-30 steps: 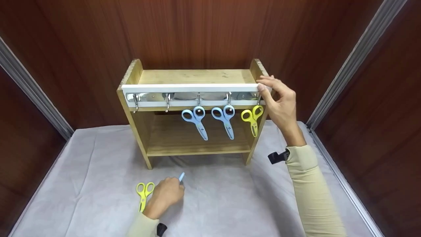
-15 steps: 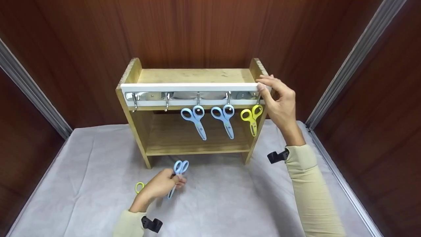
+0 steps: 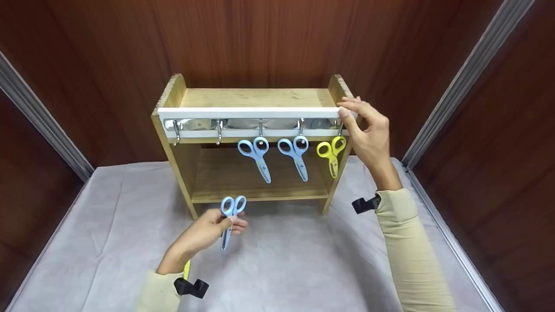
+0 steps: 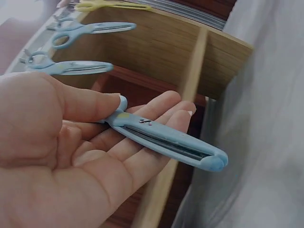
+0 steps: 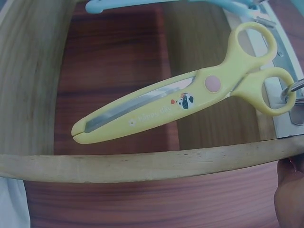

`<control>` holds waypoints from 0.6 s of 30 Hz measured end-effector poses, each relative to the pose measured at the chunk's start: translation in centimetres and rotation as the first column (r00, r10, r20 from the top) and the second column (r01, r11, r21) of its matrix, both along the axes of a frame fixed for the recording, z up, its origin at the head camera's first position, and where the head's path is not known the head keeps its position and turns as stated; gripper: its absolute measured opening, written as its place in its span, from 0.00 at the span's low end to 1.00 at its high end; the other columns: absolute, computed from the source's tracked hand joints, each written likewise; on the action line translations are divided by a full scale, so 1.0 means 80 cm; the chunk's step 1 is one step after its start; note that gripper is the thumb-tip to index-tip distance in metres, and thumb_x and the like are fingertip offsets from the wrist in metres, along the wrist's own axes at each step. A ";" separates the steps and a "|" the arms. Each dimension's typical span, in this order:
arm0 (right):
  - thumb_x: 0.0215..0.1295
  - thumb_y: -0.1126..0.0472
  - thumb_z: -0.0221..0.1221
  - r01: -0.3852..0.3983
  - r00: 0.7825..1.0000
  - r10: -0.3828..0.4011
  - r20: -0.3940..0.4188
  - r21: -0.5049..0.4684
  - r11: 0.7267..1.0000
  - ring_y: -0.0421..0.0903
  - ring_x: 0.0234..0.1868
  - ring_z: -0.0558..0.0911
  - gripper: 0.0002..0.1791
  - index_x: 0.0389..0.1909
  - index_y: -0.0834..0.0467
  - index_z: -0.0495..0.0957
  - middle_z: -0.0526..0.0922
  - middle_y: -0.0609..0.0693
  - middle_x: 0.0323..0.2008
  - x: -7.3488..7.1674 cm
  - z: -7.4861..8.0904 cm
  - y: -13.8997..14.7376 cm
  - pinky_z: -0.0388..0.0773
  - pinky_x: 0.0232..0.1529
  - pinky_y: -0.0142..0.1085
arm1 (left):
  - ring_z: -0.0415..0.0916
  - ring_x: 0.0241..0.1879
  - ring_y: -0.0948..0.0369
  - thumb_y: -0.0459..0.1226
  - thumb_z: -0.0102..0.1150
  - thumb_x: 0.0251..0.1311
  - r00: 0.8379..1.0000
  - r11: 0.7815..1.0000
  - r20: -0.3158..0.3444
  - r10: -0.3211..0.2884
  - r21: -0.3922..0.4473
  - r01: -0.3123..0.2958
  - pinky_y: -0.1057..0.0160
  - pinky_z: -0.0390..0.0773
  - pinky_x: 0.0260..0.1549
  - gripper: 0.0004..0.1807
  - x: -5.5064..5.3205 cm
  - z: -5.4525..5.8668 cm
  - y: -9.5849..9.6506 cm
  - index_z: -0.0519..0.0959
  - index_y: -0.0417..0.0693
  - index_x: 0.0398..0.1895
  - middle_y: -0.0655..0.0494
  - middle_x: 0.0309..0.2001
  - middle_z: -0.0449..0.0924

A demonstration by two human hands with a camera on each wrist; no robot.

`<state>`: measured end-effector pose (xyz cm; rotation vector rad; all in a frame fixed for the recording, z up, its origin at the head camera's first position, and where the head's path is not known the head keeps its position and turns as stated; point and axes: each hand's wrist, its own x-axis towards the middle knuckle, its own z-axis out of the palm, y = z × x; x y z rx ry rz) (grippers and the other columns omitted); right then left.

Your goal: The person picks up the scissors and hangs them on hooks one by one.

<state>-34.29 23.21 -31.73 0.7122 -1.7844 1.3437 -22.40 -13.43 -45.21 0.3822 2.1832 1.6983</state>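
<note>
My left hand [image 3: 201, 232] holds light blue scissors [image 3: 226, 237] between thumb and fingers, below the shelf front. Their handle loops point up and the blades down; the left wrist view shows the covered blades [image 4: 168, 140] lying across the fingers. My right hand [image 3: 369, 136] grips the right end of a white hook rail [image 3: 251, 113], thumb in front and fingers over the top. From the rail hang two blue scissors, the left pair [image 3: 260, 161] and the middle pair [image 3: 296, 156], and yellow scissors [image 5: 166, 102] beside my right hand. The two leftmost hooks [image 3: 219, 132] carry nothing.
The rail sits across the front of a wooden shelf [image 3: 260, 198] on a grey cloth [image 3: 286, 268]. More yellow scissors [image 3: 187, 269] lie mostly hidden under my left wrist. Brown panels [image 3: 260, 43] with metal edge strips enclose the back and sides.
My left hand has lifted the blue scissors off the cloth and moved up toward the shelf, its palm side turning upward. The right hand stays on the rail.
</note>
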 end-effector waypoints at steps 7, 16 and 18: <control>0.72 0.68 0.64 -0.003 1.000 0.003 -0.009 0.016 1.000 0.45 0.60 0.85 0.09 0.47 0.64 0.90 0.89 0.66 0.50 -0.001 0.001 0.000 0.69 0.80 0.41 | 0.87 0.59 0.47 0.34 0.44 0.82 1.000 0.999 -0.027 0.012 0.050 -0.011 0.55 0.85 0.63 0.24 -0.003 0.023 -0.008 0.69 0.25 0.71 0.28 0.60 0.83; 0.72 0.66 0.64 0.018 1.000 -0.017 -0.010 0.028 0.999 0.45 0.61 0.86 0.09 0.47 0.63 0.90 0.90 0.62 0.51 -0.004 -0.003 0.001 0.70 0.80 0.42 | 0.87 0.59 0.49 0.35 0.45 0.82 0.997 1.000 -0.068 0.031 0.000 -0.031 0.55 0.85 0.63 0.24 -0.008 0.051 -0.010 0.69 0.28 0.72 0.33 0.59 0.85; 0.72 0.66 0.64 0.021 1.000 -0.020 -0.012 0.029 0.999 0.45 0.60 0.86 0.09 0.47 0.63 0.90 0.90 0.61 0.51 -0.004 -0.003 0.001 0.70 0.80 0.44 | 0.87 0.59 0.49 0.35 0.45 0.82 0.997 1.000 -0.077 0.030 0.003 -0.030 0.56 0.85 0.63 0.24 -0.009 0.057 -0.009 0.69 0.28 0.72 0.32 0.59 0.85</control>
